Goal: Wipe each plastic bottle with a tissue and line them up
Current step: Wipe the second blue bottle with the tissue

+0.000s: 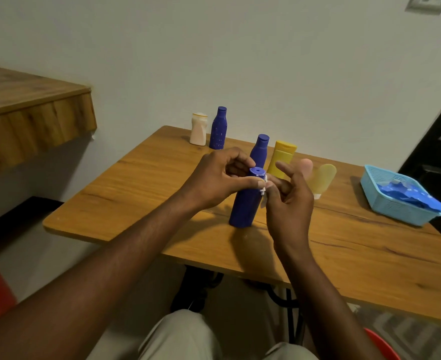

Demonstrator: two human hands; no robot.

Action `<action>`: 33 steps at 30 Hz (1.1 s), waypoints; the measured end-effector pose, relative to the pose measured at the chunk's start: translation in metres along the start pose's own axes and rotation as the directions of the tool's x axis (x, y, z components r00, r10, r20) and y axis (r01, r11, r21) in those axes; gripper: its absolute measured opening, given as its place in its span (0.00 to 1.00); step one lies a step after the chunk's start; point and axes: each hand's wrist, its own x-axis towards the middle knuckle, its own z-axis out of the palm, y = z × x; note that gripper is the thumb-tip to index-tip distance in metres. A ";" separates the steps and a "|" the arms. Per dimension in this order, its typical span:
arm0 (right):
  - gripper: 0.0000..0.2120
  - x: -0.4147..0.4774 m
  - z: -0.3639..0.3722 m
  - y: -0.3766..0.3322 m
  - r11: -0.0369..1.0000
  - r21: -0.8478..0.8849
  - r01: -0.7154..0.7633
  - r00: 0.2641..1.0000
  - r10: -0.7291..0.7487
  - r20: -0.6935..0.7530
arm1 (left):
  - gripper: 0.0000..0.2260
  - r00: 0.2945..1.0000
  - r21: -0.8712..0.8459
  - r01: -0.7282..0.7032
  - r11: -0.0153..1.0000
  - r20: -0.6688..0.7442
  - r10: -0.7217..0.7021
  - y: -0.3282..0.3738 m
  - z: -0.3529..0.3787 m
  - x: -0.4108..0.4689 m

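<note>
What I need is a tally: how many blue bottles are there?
3: far blue bottle beside the white bottle; middle blue bottle by the yellow bottle; near blue bottle in left hand.

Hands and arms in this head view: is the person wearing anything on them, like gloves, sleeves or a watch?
Nothing is worn on them. The left hand and right hand have no gloves, rings or watch, and the forearms are bare, no sleeve in view. Light beige trousers show below.

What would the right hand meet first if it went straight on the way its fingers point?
Probably the yellow bottle, standing just past the raised fingers of the right hand; depth between them is unclear.
</note>
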 end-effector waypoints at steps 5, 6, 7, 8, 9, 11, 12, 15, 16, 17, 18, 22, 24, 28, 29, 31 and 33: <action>0.19 0.015 0.001 0.004 0.997 -0.037 -0.065 0.992 0.068 0.104 | 0.18 1.000 0.012 0.006 1.000 0.005 -0.006 0.001 0.000 0.003; 0.18 0.011 0.000 0.003 0.998 -0.046 -0.034 0.995 0.038 0.094 | 0.18 1.000 0.012 0.007 1.000 -0.001 -0.007 0.001 0.000 0.003; 0.18 0.004 0.000 0.003 0.998 -0.056 0.003 0.997 0.001 0.076 | 0.17 1.000 0.012 0.009 1.000 -0.006 -0.009 0.000 0.000 0.003; 0.18 -0.002 -0.001 0.004 0.997 -0.066 0.041 0.998 -0.037 0.053 | 0.17 1.000 0.010 0.013 1.000 -0.010 -0.013 0.000 0.000 0.004; 0.18 -0.009 -0.001 0.006 0.995 -0.071 0.073 0.997 -0.070 0.035 | 0.17 1.000 0.006 0.016 1.000 -0.011 -0.016 -0.001 0.000 0.004; 0.21 -0.016 -0.002 0.006 0.992 -0.070 0.102 0.995 -0.101 0.025 | 0.16 1.000 -0.001 0.018 1.000 -0.008 -0.018 -0.001 -0.001 0.004; 0.22 -0.015 -0.002 0.006 0.993 -0.070 0.097 0.995 -0.095 0.030 | 0.16 1.000 -0.003 0.018 1.000 -0.005 -0.018 -0.001 -0.001 0.004; 0.24 -0.001 0.002 0.001 0.998 -0.054 0.018 0.997 -0.013 0.082 | 0.16 1.000 0.007 0.009 1.000 0.012 -0.009 0.000 -0.001 0.005; 0.25 0.005 0.004 0.000 0.999 -0.051 -0.019 0.994 0.025 0.108 | 0.16 1.000 0.011 0.007 1.000 0.015 -0.008 0.001 -0.001 0.005; 0.25 0.008 0.006 -0.002 0.998 -0.053 -0.041 0.990 0.048 0.130 | 0.16 1.000 0.010 0.008 1.000 0.014 -0.008 0.001 -0.001 0.005; 0.26 0.009 0.007 -0.003 0.997 -0.060 -0.047 0.987 0.055 0.149 | 0.16 1.000 0.008 0.009 1.000 0.008 -0.009 0.001 -0.001 0.004; 0.31 -0.022 0.007 -0.012 0.996 -0.084 -0.037 0.980 0.052 0.192 | 0.16 1.000 0.009 0.007 1.000 0.005 -0.007 0.001 0.000 0.002; 0.35 -0.042 0.005 -0.015 0.998 -0.048 -0.048 0.970 0.058 0.235 | 0.15 1.000 0.007 0.006 1.000 0.012 -0.006 0.001 0.000 0.002; 0.37 -0.039 0.008 -0.016 0.995 -0.007 -0.102 0.957 0.100 0.272 | 0.15 1.000 0.027 0.008 1.000 0.023 -0.008 0.001 -0.002 0.003; 0.36 -0.030 0.008 -0.016 0.991 0.010 -0.133 0.955 0.125 0.268 | 0.15 1.000 0.029 0.004 1.000 0.025 -0.004 0.002 -0.003 0.003; 0.32 -0.012 0.009 -0.014 0.978 0.043 -0.202 0.944 0.183 0.275 | 0.15 0.999 0.024 -0.011 1.000 0.038 0.010 0.003 -0.003 0.001; 0.32 -0.001 0.007 -0.010 0.970 0.071 -0.234 0.929 0.201 0.310 | 0.14 0.999 0.028 -0.021 0.999 0.046 0.020 0.004 -0.003 -0.001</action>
